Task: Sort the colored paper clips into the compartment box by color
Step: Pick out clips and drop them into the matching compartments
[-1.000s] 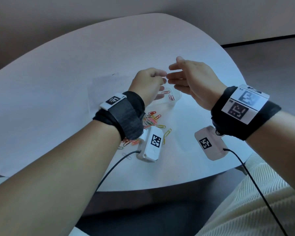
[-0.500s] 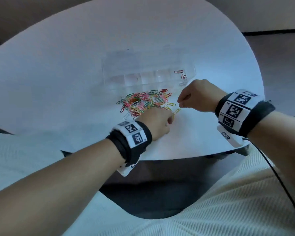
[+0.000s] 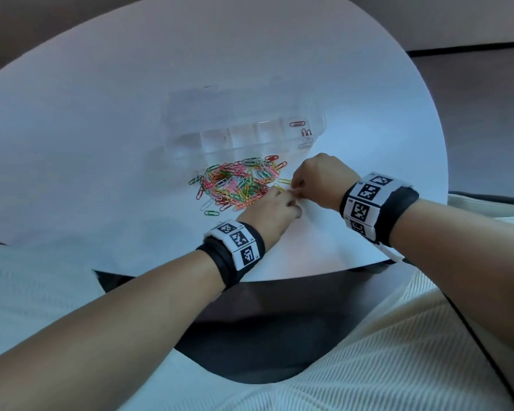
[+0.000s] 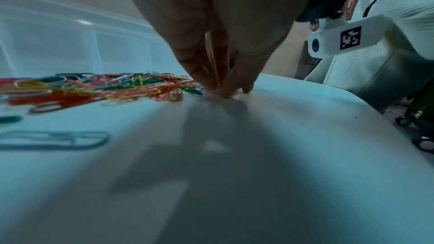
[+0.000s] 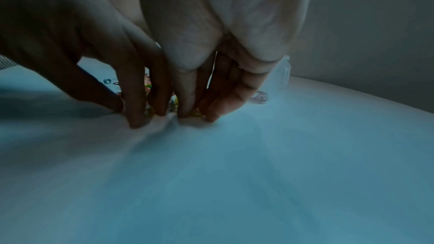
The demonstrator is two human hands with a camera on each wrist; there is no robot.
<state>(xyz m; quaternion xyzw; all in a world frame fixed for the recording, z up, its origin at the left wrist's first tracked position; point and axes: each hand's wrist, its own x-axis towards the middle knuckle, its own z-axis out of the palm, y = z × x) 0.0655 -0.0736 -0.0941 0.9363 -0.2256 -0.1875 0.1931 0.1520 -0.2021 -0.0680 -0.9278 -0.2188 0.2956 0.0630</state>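
Note:
A heap of colored paper clips (image 3: 238,185) (image 4: 105,86) lies on the white table (image 3: 101,143), just in front of the clear compartment box (image 3: 244,134) (image 4: 70,44). Its right-end compartment holds a few red clips (image 3: 297,124). Both hands are down at the heap's right edge, fingertips almost touching. My left hand (image 3: 291,200) (image 4: 220,88) has its fingers curled, pinching a thin yellow clip (image 4: 212,58) edge-on. My right hand (image 3: 297,186) (image 5: 192,112) has its fingertips on the table, pinching at yellow clips (image 5: 197,113). The fingers hide most of both clips.
A loose green clip (image 3: 212,213) and a pale one (image 4: 54,140) lie apart on the near left of the heap. The table's front edge (image 3: 309,274) is close behind my wrists. A wrist camera (image 4: 338,38) hangs under my right wrist.
One second ago both hands were raised over the box. They have come down to the heap's right edge, and since half a second ago their fingertips have closed together.

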